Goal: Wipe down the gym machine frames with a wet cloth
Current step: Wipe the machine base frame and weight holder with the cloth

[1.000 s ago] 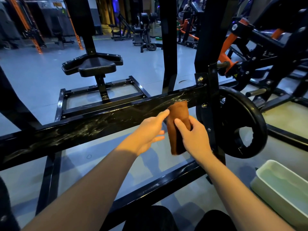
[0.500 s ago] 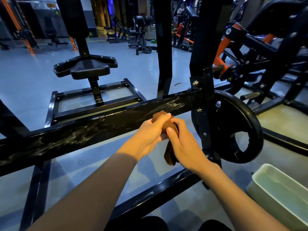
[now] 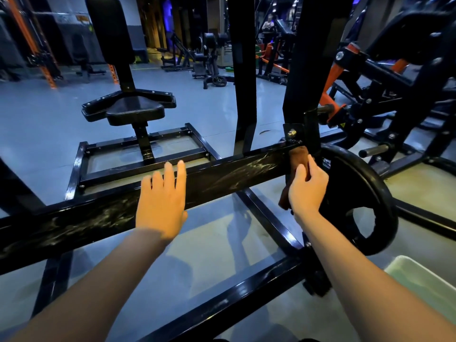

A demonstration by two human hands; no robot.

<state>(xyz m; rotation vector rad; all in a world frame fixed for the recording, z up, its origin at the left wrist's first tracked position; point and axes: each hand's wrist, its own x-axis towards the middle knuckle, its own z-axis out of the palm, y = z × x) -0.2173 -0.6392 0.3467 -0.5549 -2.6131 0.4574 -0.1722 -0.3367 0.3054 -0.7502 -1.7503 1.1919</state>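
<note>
My right hand (image 3: 307,188): pinching the brown cloth (image 3: 297,157) against the frame bar (image 3: 234,174), far right.
My left hand (image 3: 161,196): fingers spread flat, near the bar.

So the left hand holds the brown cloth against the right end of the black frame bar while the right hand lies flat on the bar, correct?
Hands are swapped. In the head view the right hand holds the brown cloth against the right end of the black frame bar, and the left hand lies flat on it.

Both bare forearms reach forward. The left hand (image 3: 161,206) is flat, palm down, fingers straight and slightly blurred. The right hand (image 3: 307,190) is curled in a grip, thumb up, apparently pinching something.
</note>
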